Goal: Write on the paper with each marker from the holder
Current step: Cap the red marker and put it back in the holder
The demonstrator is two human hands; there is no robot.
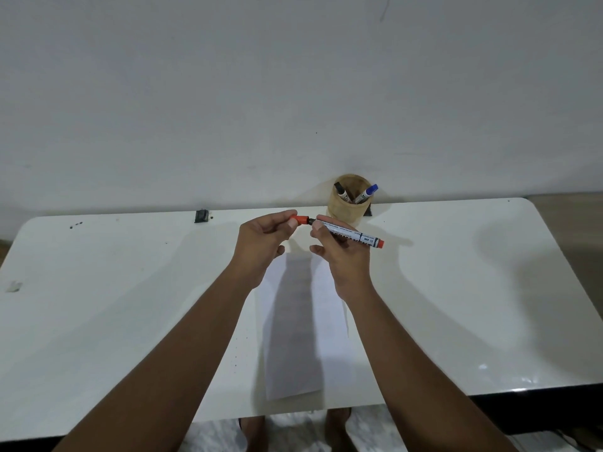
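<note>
My right hand [339, 252] grips a white marker [359, 237] with an orange end, held level above the table. My left hand [264, 238] pinches its orange cap [299, 219], which sits just off the dark tip, a small gap between them. A white sheet of paper [293, 327] lies on the table under my forearms, partly in their shadow. The tan round holder [349, 203] stands at the table's far edge, just behind my hands. It holds a black-capped marker [340, 190] and a blue-capped marker [368, 192].
The white table [456, 288] runs to a grey wall at the back. A small dark clip [202, 215] sits on the far edge to the left, another dark piece [368, 211] beside the holder. A scrap [13, 286] lies at the left edge. Feet show below the table's front edge.
</note>
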